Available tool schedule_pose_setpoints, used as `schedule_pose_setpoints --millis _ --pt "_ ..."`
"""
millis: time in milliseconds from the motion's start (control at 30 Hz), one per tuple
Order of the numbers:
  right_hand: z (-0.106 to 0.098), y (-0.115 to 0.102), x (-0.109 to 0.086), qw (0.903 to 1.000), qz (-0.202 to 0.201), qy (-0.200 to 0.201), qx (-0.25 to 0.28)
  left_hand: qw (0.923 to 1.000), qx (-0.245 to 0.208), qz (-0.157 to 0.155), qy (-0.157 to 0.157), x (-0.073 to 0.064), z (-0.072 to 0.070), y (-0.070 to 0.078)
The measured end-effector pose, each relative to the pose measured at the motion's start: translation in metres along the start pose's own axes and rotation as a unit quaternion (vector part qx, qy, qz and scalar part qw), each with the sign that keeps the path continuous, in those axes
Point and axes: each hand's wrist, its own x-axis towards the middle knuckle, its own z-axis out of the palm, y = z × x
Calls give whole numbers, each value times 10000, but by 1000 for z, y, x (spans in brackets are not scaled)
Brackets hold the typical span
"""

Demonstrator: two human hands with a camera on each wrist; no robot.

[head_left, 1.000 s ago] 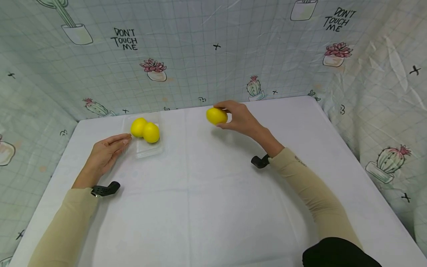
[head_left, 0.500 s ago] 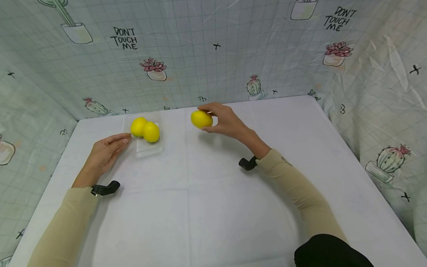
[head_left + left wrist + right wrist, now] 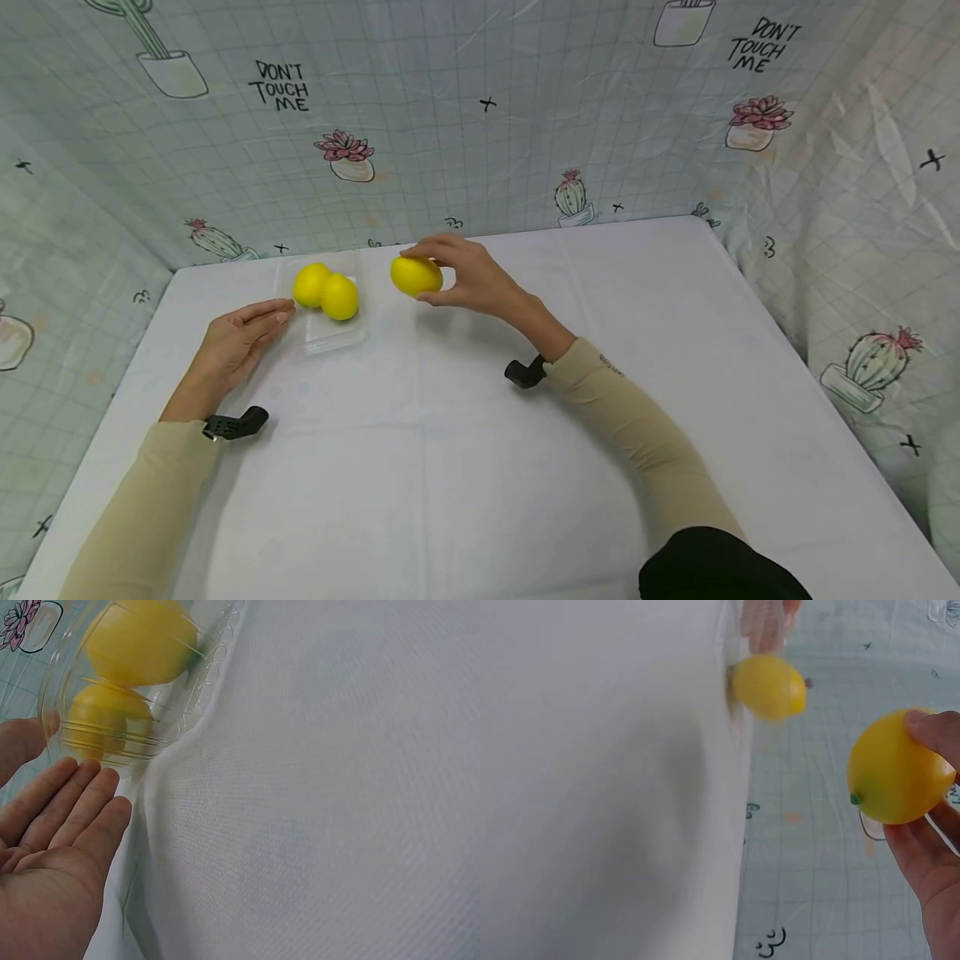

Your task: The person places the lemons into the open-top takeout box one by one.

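Observation:
Between thumb and fingers my right hand [image 3: 472, 279] holds a yellow lemon [image 3: 415, 276] above the table, a short way right of a clear plastic container [image 3: 330, 343]. The right wrist view shows a green tip on this held lemon [image 3: 900, 766]. Two more lemons [image 3: 340, 297] lie side by side in the container. My left hand [image 3: 236, 348] is at the container's left side, its fingers straight and the fingertips at the wall. In the left wrist view the thumb of the left hand [image 3: 60, 847] is also by the clear wall, behind which both lemons [image 3: 109, 720] show.
A white cloth covers the table [image 3: 420, 467]. Behind it and along both sides hangs a patterned curtain [image 3: 450, 125] with cactus drawings. A black rounded shape [image 3: 720, 567] fills part of the bottom right edge of the head view.
My right hand has carried the lemon leftward, closer to the container. The left hand, the container and the two lemons in it have stayed in place.

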Motion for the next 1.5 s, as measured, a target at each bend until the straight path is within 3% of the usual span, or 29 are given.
schedule_pose_setpoints --millis 367,600,1000,1333,1500 --pt "20 -12 23 9952 -433 -264 833 9999 -86 109 41 1 1 -1" --pt "36 -20 37 9932 -374 -465 1003 9999 -25 139 6 1 -1 -2" --pt "63 -32 60 9937 -292 -730 797 9987 444 -105 214 4 -1 -1" --pt "80 -36 87 9904 115 -1123 794 9999 17 159 49 4 0 -3" --pt "89 -36 102 9884 112 -1426 503 9996 188 157 164 5 -1 -4"
